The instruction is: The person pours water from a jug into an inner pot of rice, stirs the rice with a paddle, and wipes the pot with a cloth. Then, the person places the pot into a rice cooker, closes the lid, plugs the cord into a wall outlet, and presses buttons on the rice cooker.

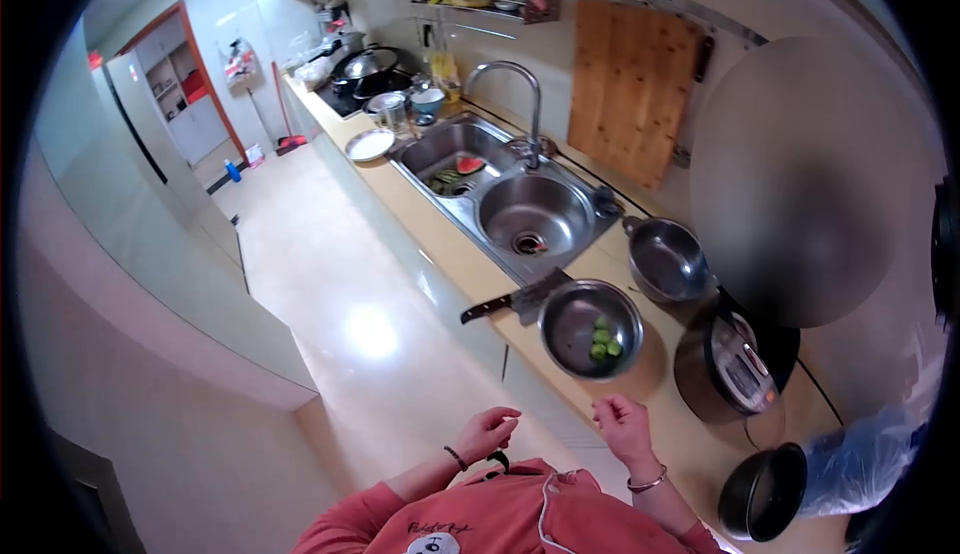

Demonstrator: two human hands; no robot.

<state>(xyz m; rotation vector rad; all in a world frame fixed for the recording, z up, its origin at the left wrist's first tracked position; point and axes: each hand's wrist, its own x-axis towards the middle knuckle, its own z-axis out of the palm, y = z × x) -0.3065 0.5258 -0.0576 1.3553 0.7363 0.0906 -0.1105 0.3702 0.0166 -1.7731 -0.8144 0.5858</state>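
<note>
My left hand (488, 433) is in front of my body, short of the counter edge, its fingers loosely bent, a little apart and holding nothing visible. My right hand (624, 428) hovers at the counter edge just below a steel bowl (568, 356); its fingers are curled in and I see nothing in them. Inside the bowl lie several green vegetable pieces (604, 340). A cleaver (533, 299) lies beside the bowl, its dark handle jutting past the counter edge. Neither hand touches the bowl or the cleaver.
A double sink (483, 216) holds a red watermelon piece (470, 165) and green scraps. Nearby stand a steel pot (668, 259), a rice cooker (728, 369), a black pot (735, 499) and a plastic bag (855, 469). A cutting board (630, 89) hangs on the wall.
</note>
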